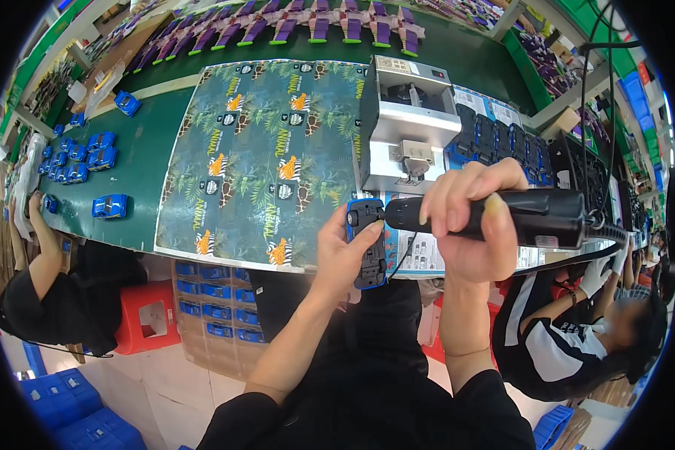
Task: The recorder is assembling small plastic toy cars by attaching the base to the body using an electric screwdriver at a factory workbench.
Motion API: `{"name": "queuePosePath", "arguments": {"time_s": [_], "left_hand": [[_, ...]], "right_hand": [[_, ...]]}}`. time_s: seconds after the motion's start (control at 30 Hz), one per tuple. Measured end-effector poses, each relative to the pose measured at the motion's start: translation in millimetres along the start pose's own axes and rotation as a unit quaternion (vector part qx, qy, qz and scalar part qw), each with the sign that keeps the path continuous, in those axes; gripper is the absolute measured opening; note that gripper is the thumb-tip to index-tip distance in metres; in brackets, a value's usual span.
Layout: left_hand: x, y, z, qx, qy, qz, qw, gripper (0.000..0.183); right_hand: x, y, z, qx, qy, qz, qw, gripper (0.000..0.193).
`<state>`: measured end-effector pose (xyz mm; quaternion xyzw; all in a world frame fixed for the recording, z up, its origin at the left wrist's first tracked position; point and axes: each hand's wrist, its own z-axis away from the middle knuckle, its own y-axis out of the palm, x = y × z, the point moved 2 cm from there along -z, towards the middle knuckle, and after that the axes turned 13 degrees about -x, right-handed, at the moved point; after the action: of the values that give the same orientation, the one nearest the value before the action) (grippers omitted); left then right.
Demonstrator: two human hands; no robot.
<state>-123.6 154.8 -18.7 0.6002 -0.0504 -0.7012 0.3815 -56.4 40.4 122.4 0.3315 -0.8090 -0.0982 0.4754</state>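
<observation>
Factory floor with other workers on both sides; dark green worktop (146, 184) mostly covered in the middle by a jungle-print sheet (255, 157), probably there to shield the surface. Toy car with black plastic underside and blue body edge (373, 259) is in the left hand (339, 255), at the near edge of the sheet; fingers gripping its side, thumb across the underside. Held bottom outward, seemingly so the underside faces the tool. Right hand (474, 232) has fingers wrapped round a black cylindrical power screwdriver (540, 214), held level, nose at the car's upper end; can't tell if the bit is seated. Silver metal box-shaped machine (420, 114) stands just beyond, likely kept close for easy reach; its top opening has a dark interior, contents too small to tell. Black-bottomed toy cars in rows (495, 139) lie right of it, undersides up, presumably for access. Blue toy cars in a cluster (75, 161) sit wheels-down at left, one blue car (110, 206) apart nearer the sheet. Containers: brown cardboard box (217, 360) below the worktop edge, blue cars in neat rows inside, likely spaced to save room.
</observation>
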Motion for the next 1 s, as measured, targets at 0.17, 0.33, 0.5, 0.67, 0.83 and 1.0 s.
{"name": "queuePosePath", "arguments": {"time_s": [0.17,0.33,0.5,0.67,0.83,1.0], "left_hand": [[-1.6,2.8,3.2,0.004,0.008,-0.026,1.000,0.027],[-4.0,-0.1,3.8,-0.012,-0.009,0.000,1.000,0.029],[-8.8,2.2,2.9,-0.006,-0.015,-0.015,1.000,0.029],[-6.5,1.3,3.1,-0.007,-0.005,-0.012,1.000,0.029],[-5.8,2.1,4.3,-0.004,0.006,-0.002,1.000,0.029],[-11.4,-9.4,-1.6,-0.028,-0.012,0.021,0.999,0.029]], "right_hand": [[-14.5,-0.6,5.4,-0.026,0.004,0.052,0.998,0.015],[-25.5,-1.4,8.5,-0.004,0.020,0.083,0.996,0.021],[-25.4,-0.7,9.5,-0.002,0.021,0.071,0.997,0.024],[-21.4,1.6,14.6,-0.070,0.075,-0.013,0.995,0.027],[-16.2,0.5,18.4,-0.070,0.067,-0.002,0.995,0.025],[-4.8,-1.5,0.2,-0.007,0.005,-0.065,0.998,0.023]]}}
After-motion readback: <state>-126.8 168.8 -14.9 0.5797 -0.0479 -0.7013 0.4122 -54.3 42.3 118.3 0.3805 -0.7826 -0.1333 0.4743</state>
